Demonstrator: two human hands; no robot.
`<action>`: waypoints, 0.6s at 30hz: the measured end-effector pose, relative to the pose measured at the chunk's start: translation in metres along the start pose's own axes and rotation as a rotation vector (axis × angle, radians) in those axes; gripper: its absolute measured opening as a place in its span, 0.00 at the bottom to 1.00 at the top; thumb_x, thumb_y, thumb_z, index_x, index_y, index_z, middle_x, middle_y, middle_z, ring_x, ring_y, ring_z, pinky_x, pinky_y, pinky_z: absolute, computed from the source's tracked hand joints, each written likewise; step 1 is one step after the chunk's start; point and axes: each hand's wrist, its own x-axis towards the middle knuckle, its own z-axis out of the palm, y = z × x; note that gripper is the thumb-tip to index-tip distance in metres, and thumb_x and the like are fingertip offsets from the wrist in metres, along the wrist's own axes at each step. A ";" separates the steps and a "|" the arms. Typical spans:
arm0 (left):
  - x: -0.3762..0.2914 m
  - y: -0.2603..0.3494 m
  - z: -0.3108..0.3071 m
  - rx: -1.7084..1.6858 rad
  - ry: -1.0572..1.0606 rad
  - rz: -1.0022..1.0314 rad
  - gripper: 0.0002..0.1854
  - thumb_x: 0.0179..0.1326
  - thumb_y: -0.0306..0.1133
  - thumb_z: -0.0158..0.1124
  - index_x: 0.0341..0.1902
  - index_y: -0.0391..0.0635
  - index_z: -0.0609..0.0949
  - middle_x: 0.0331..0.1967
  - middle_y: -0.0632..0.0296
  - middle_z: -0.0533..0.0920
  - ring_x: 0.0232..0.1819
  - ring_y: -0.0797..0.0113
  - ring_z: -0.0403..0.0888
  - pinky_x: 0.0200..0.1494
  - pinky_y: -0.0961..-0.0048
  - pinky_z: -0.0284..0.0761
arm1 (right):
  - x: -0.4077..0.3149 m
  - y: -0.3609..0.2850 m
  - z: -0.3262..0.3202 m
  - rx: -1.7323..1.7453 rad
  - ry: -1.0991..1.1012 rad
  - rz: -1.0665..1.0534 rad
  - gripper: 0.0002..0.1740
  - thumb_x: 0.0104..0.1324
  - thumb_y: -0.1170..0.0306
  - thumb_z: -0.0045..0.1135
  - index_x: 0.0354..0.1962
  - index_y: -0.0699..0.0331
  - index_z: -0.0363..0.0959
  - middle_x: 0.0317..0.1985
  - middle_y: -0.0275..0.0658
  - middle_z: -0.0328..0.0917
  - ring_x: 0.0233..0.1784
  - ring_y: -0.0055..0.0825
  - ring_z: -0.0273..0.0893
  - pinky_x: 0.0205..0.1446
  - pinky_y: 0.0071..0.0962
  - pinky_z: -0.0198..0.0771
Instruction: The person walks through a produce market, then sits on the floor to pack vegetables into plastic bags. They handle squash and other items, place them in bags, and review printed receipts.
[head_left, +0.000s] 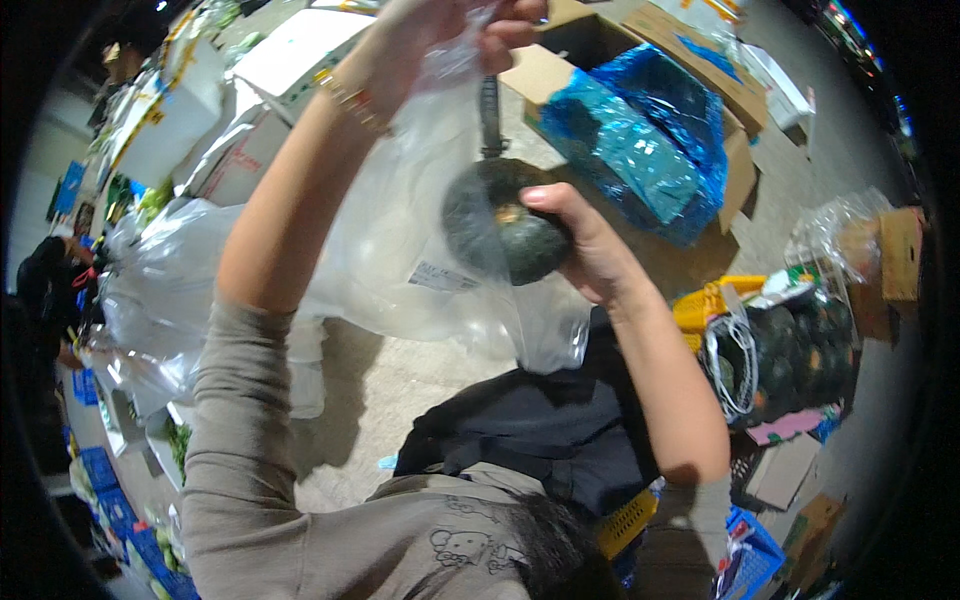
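My left hand is raised at the top of the view, its fingers closed on the gathered top of a clear plastic bag. Pale round shapes show through the bag, and a printed label is on its side. A dark green squash is in my right hand, with the thumb on top near its stem. The squash lies against the bag; part of it shows through the film. Whether it is inside or behind the bag, I cannot tell. A dark strap-like thing stands behind the squash.
An open cardboard box with blue plastic lining stands beyond my right hand. More dark green squashes fill a container at the right, beside a yellow crate. White foam boxes and clear plastic bags lie left. A person is at the far left.
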 end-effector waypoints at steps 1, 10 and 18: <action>0.007 0.005 -0.003 -0.036 0.116 -0.010 0.22 0.70 0.50 0.47 0.47 0.41 0.73 0.31 0.67 0.72 0.26 0.77 0.65 0.24 0.84 0.66 | 0.000 -0.003 0.002 0.015 0.015 0.012 0.34 0.52 0.48 0.62 0.46 0.68 0.74 0.40 0.40 0.79 0.42 0.24 0.78 0.50 0.24 0.73; 0.070 0.021 -0.005 -0.107 0.190 -0.041 0.26 0.72 0.51 0.33 0.44 0.39 0.72 0.26 0.62 0.71 0.22 0.72 0.65 0.19 0.79 0.65 | -0.008 -0.018 0.004 0.062 0.093 -0.023 0.36 0.53 0.47 0.62 0.52 0.61 0.67 0.47 0.39 0.72 0.48 0.25 0.76 0.52 0.28 0.74; 0.083 0.014 0.011 -0.062 0.202 -0.055 0.28 0.72 0.53 0.32 0.44 0.39 0.72 0.24 0.64 0.70 0.22 0.73 0.65 0.18 0.81 0.64 | -0.022 -0.021 -0.009 0.059 0.155 -0.061 0.33 0.54 0.49 0.62 0.50 0.62 0.69 0.46 0.38 0.74 0.46 0.25 0.76 0.54 0.29 0.73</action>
